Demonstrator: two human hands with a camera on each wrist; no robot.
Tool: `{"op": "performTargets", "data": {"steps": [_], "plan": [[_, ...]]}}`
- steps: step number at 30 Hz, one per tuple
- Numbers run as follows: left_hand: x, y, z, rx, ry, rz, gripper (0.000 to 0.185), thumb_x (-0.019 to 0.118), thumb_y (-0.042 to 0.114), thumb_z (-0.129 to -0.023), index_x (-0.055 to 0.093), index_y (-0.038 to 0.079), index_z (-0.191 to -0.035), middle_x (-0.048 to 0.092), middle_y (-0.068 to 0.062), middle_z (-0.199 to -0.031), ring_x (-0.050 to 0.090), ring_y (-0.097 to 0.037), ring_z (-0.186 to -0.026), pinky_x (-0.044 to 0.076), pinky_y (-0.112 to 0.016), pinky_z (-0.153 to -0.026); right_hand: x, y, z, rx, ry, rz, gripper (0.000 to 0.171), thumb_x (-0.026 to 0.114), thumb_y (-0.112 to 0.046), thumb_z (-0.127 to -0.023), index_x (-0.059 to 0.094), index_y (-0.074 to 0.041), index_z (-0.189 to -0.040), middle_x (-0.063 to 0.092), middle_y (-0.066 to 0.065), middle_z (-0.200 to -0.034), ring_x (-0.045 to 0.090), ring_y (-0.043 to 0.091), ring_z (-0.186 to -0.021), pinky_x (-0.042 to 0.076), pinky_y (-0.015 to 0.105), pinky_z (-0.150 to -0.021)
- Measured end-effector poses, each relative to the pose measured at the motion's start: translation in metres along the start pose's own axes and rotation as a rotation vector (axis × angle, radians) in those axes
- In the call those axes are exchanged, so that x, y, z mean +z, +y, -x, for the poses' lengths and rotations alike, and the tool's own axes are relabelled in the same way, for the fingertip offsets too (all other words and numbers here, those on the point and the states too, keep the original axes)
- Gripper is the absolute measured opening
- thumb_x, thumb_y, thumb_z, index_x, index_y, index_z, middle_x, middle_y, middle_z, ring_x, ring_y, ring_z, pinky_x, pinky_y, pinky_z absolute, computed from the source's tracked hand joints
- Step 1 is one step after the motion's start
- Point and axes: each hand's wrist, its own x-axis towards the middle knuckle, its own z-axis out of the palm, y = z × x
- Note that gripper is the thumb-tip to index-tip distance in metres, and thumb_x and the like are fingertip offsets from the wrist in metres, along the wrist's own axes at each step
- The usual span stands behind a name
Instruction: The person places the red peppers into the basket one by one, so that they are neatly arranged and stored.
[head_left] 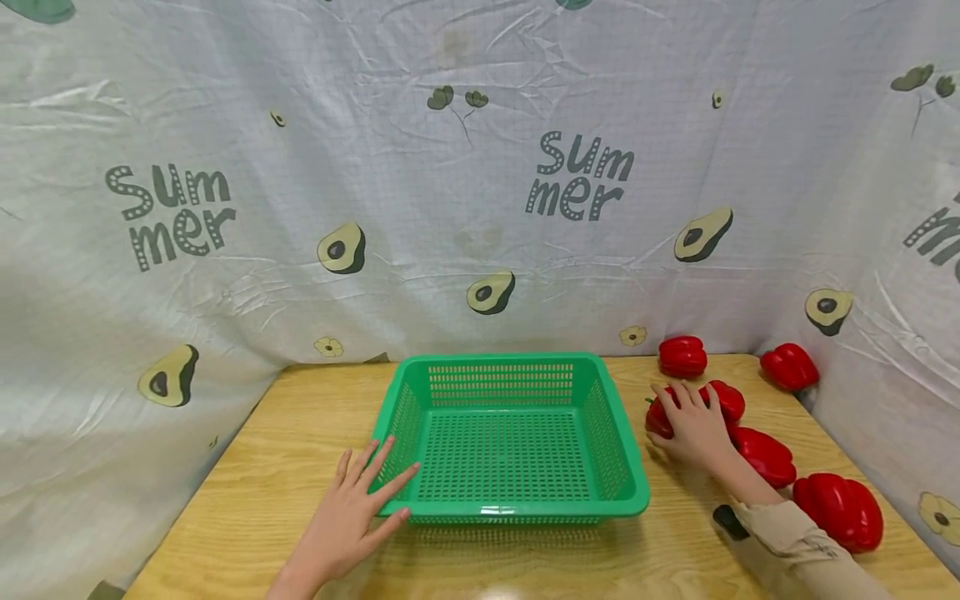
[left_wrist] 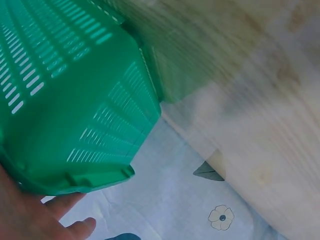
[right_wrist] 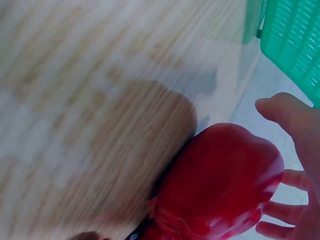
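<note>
The green basket (head_left: pixel 510 437) sits in the middle of the wooden table (head_left: pixel 247 492) and blocks the straight way across. At 9 o'clock from the basket the table is bare wood, so a hand can slide there. At 3 o'clock it is crowded: red peppers (head_left: pixel 765 454) lie close together in a line, with little room between them. The cloth wall (head_left: pixel 480 183) closes off 12 o'clock and both sides. At 6 o'clock, a strip of bare table runs along the basket's near rim.
</note>
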Motion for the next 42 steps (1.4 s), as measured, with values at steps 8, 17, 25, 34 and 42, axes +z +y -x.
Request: {"op": "performTargets", "data": {"steps": [8, 17, 25, 34, 42], "plan": [[-0.004, -0.013, -0.008, -0.118, -0.069, 0.006, 0.07, 0.05, 0.054, -0.082, 0.038, 0.011, -0.136, 0.034, -0.014, -0.142, 0.032, -0.034, -0.129, 0.017, -0.049, -0.105, 0.001, -0.001, -0.005, 0.002, -0.005, 0.013, 0.072, 0.076, -0.034, -0.062, 0.05, -0.001, -0.121, 0.049, 0.026, -0.113, 0.038, 0.043, -0.11, 0.019, 0.064, -0.093], [-0.004, -0.016, -0.007, -0.202, -0.181, 0.029, 0.083, 0.054, 0.055, -0.078, 0.032, 0.002, -0.138, 0.031, -0.013, -0.144, 0.021, -0.037, -0.134, 0.016, -0.052, -0.106, 0.001, 0.0, -0.008, 0.044, -0.086, 0.046, 0.077, 0.077, -0.036, -0.061, 0.047, -0.001, -0.123, 0.049, 0.029, -0.112, 0.036, 0.045, -0.111, 0.016, 0.066, -0.095], [-0.004, -0.016, -0.005, -0.19, -0.152, 0.008, 0.084, 0.052, 0.057, -0.079, 0.033, -0.001, -0.137, 0.033, -0.014, -0.143, 0.021, -0.04, -0.133, 0.016, -0.052, -0.106, 0.0, 0.002, -0.008, 0.034, -0.03, 0.071, 0.079, 0.082, -0.032, -0.054, 0.047, 0.009, -0.112, 0.052, 0.028, -0.102, 0.042, 0.044, -0.101, 0.023, 0.062, -0.09], [-0.006, -0.015, -0.007, -0.19, -0.158, 0.012, 0.083, 0.052, 0.057, -0.079, 0.034, 0.0, -0.137, 0.033, -0.014, -0.143, 0.021, -0.04, -0.133, 0.016, -0.054, -0.105, -0.009, 0.001, -0.013, 0.041, 0.026, 0.023, 0.083, 0.081, -0.041, -0.054, 0.046, 0.008, -0.111, 0.05, 0.023, -0.102, 0.042, 0.042, -0.1, 0.024, 0.062, -0.091], [-0.007, -0.014, -0.008, -0.201, -0.167, 0.022, 0.082, 0.054, 0.054, -0.079, 0.034, 0.0, -0.137, 0.033, -0.013, -0.143, 0.019, -0.04, -0.133, 0.015, -0.054, -0.105, -0.017, -0.003, -0.018, -0.011, 0.141, 0.026, 0.08, 0.082, -0.039, -0.049, 0.048, 0.007, -0.104, 0.05, 0.023, -0.098, 0.044, 0.04, -0.096, 0.026, 0.062, -0.088]]}}
